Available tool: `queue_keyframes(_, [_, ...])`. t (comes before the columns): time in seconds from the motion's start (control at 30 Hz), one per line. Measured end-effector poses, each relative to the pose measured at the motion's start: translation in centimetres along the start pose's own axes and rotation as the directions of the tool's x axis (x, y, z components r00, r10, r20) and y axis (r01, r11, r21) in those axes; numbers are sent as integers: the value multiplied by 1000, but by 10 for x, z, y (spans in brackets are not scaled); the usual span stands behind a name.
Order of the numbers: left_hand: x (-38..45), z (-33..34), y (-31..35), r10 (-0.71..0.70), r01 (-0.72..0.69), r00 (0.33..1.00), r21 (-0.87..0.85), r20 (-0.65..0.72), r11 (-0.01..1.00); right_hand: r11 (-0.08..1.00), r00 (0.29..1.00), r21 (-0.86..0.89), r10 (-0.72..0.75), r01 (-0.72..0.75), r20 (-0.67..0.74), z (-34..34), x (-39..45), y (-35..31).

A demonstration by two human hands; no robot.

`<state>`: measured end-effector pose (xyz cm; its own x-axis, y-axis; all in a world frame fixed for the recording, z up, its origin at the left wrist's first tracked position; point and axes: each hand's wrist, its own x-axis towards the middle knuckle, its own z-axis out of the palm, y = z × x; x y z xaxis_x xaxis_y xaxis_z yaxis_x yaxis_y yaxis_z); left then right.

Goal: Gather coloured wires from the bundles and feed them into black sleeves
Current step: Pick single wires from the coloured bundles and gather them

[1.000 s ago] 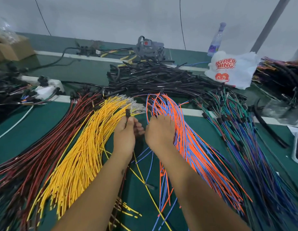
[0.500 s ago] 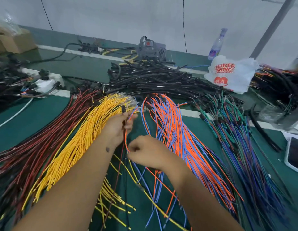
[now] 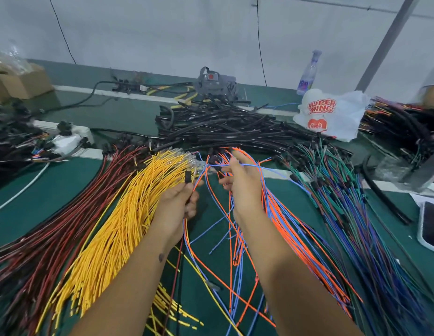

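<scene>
A green table [image 3: 53, 190] fills the view, strewn with wire bundles. At 9 o'clock lies a red and dark-brown bundle [image 3: 65, 226], and just beside it toward the centre fans the yellow bundle [image 3: 119, 221]. At 3 to 5 o'clock spreads a blue and green bundle [image 3: 352, 226], with the orange and blue bundle [image 3: 291, 226] between it and the right forearm. At 12 o'clock is the heap of black sleeves [image 3: 223, 132], beyond the wire tips. At 1 o'clock sits a white plastic bag [image 3: 332, 115] with red lettering, a clear bottle [image 3: 308, 73] behind it. A cardboard box [image 3: 19, 81] stands at 10 o'clock.

Near the centre, the left hand [image 3: 174, 204] is curled around a thin clutch of wires, a small black connector [image 3: 187, 177] sticking up from its grip. The right hand [image 3: 245, 183], just beside it at 1 o'clock, has orange and blue strands [image 3: 237, 156] draped over its loosely bent fingers; whether it actually pinches them I cannot tell.
</scene>
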<state>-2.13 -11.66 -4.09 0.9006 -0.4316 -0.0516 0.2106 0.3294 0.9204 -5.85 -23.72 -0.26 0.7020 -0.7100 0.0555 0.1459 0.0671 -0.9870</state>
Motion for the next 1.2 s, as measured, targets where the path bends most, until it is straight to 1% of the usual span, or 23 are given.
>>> queue_keyframes(0.07, [1,-1,-1,22,-22,1000,39,7,999,998,999,-70,11,-9,34,-5,3,-6])
queue_keyframes(0.1, [0,0,-2,38,-39,999,77,12,996,998,999,-70,-1,4,48,-7,5,-7])
queue_keyframes(0.17, [-1,1,-2,57,-61,998,159,32,985,1000,998,16,-14,13,69,-11,9,-11])
queue_keyframes(0.2, [-1,2,-3,58,-65,997,190,43,980,996,997,87,-13,6,71,-14,10,-14])
queue_keyframes(0.27, [-1,2,-4,53,-65,997,224,57,972,978,999,206,-1,-9,47,-17,11,-16])
queue_keyframes(0.3, [-1,1,-4,52,-64,997,229,57,971,975,999,224,3,-10,32,-18,11,-13])
queue_keyframes(0.37, [0,1,-5,63,-72,997,238,45,969,985,999,173,0,-5,33,-17,5,-4])
queue_keyframes(0.43, [1,1,-7,82,-91,996,283,44,955,999,995,36,-21,17,95,-13,-3,7])
queue_keyframes(0.5, [1,0,-8,90,-111,993,351,75,930,997,987,-63,-40,51,157,-10,-8,15])
queue_keyframes(0.57, [1,-2,-9,80,-120,989,366,125,923,990,984,-109,-72,90,160,-9,-11,19])
queue_keyframes(0.67, [-2,-4,-7,72,-121,983,305,168,945,974,972,-143,-148,174,181,-8,-11,18])
queue_keyframes(0.7, [-3,-4,-6,71,-116,983,269,171,956,976,969,-125,-153,179,195,-8,-11,18])
queue_keyframes(0.77, [-2,-4,-4,58,-79,987,141,153,987,996,973,3,-91,92,213,-9,-10,15])
queue_keyframes(0.83, [0,-8,-2,19,-21,989,13,146,1000,992,971,130,-39,8,237,-9,-7,12])
queue_keyframes(0.87, [1,-8,-2,0,-1,987,4,160,1000,985,965,173,-44,-1,258,-9,-7,12])
queue_keyframes(0.97, [0,-8,-4,-21,2,978,92,208,996,970,932,239,-40,-52,361,-7,-8,12])
queue_keyframes(1.0, [0,-8,-4,-21,3,977,87,210,996,973,919,223,-27,-67,393,-6,-8,11])
queue_keyframes(1.07, [0,-9,-3,-17,16,978,8,207,1000,992,907,106,22,-73,421,-3,-7,4])
queue_keyframes(1.13, [0,-11,-1,-26,54,974,-116,226,992,997,926,-36,70,-61,371,-1,-2,0])
queue_keyframes(1.2, [-1,-13,1,-45,105,964,-219,262,970,986,961,-162,73,-30,268,-7,5,-1])
